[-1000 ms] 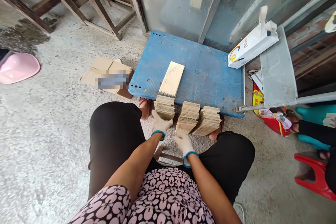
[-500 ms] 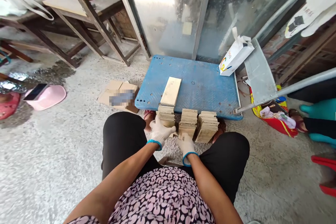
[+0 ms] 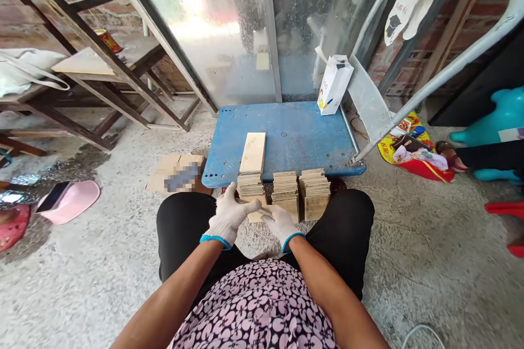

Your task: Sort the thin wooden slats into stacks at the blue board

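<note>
My left hand (image 3: 229, 214), in a white knit glove with a blue cuff, is closed on one end of a thin wooden board (image 3: 266, 211). The gloved fingers of my right hand (image 3: 282, 224) grip its other end. The board is held low between my knees, seen nearly edge-on, so I cannot tell whether it is one piece or several. Just beyond my hands stand a left stack (image 3: 251, 184), a middle stack (image 3: 285, 188) and a right stack (image 3: 315, 188) of similar thin boards. Further off, a pale board pile (image 3: 252, 154) lies flat on the blue platform cart (image 3: 303, 144).
A white paper bag (image 3: 333, 87) stands on the cart beside its metal handle (image 3: 442, 90), where white gloves (image 3: 409, 2) hang. Flattened cardboard (image 3: 158, 174) and a pink visor (image 3: 79, 202) lie at left. Another person's foot (image 3: 450, 157) is at right, near a red-yellow bag (image 3: 429, 170).
My view has shifted. My hands have drawn back from the stacks towards my body and now hold a thin wooden board between them; earlier my right hand was against the middle stack.
</note>
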### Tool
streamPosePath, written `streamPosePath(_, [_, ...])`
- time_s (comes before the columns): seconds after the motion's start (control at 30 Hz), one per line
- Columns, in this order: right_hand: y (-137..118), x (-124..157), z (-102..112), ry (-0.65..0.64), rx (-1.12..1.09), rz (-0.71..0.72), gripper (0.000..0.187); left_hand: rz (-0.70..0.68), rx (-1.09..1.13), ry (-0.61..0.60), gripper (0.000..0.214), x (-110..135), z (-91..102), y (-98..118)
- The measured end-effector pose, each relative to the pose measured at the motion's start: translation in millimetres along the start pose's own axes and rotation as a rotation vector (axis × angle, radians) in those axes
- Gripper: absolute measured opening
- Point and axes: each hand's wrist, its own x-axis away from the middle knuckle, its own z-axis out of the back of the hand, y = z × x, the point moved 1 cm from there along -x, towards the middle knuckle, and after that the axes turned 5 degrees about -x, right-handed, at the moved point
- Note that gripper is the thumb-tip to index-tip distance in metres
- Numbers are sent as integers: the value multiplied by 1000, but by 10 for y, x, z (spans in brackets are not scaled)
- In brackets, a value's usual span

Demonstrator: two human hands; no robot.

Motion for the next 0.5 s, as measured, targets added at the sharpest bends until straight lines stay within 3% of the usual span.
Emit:
streamPosePath(0.1, [-52, 13, 56, 63, -55, 14, 33, 73, 124, 37, 91, 38, 133, 152])
streamPosePath(0.27, [-105, 26, 87, 141, -189, 112, 30, 82, 169, 11, 97, -1, 306, 287])
streamPosePath(0.4, [-135, 17, 95, 215, -255, 143, 26, 36, 149, 20, 99, -170, 313, 312])
streamPosePath(0.5, [-142, 3, 125, 281, -348, 72, 26, -2, 78, 27, 97, -256, 276, 398])
